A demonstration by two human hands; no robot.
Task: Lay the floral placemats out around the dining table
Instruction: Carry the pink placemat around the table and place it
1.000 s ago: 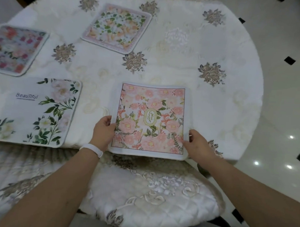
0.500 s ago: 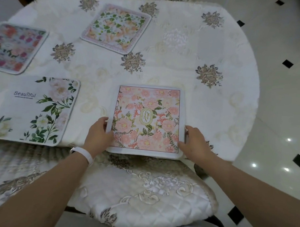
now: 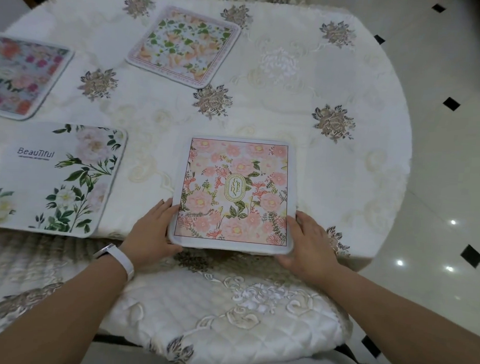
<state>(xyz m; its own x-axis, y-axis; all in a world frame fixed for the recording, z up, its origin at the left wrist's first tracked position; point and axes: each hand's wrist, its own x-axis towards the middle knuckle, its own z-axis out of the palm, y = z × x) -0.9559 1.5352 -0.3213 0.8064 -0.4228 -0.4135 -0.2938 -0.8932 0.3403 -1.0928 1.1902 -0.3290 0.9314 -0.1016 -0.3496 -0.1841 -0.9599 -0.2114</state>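
Note:
A pink floral placemat marked "GARDEN" (image 3: 234, 194) lies flat at the near edge of the oval table (image 3: 370, 164). My left hand (image 3: 150, 231) rests against its left near corner, fingers fairly straight along the edge. My right hand (image 3: 309, 241) touches the right near corner the same way. Three more placemats lie on the cloth: a white "Beautiful" one (image 3: 54, 176) at the left, a dark pink rose one (image 3: 23, 75) at the far left, and an orange-and-green one (image 3: 183, 45) at the back.
A quilted, embroidered chair cushion (image 3: 228, 315) sits directly below the pink mat, between me and the table. The white embroidered tablecloth hangs over the table's edge. Glossy tiled floor (image 3: 446, 161) lies to the right.
The pink mat has been turned from slightly skewed to square with the table edge and set flat. Both hands slid down to its near corners.

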